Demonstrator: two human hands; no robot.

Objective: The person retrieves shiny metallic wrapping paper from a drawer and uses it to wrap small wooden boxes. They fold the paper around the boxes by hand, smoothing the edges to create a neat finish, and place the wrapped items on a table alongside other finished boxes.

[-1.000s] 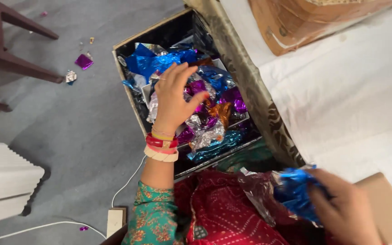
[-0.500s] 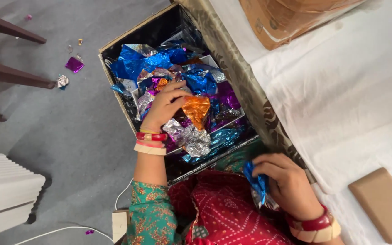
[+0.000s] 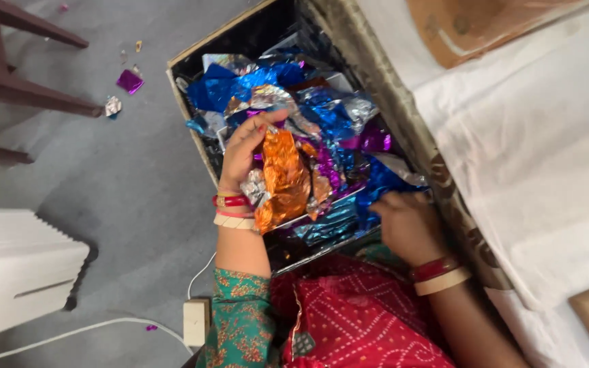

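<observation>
Right hand fingers perhaps under foil wrappers

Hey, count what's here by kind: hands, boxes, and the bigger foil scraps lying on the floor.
Hands: 2, the left hand gripping orange foil, and the right hand
Box: 1
Floor scraps: 2, a purple scrap and a silver scrap
Total: 5

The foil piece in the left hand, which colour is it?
Orange foil piece, in the left hand; head view.

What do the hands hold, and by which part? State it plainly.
The left hand grips an orange foil wrapper by its upper end, lifted over the box of foil pieces. The right hand reaches into blue foil; its grasp cannot be told.
</observation>
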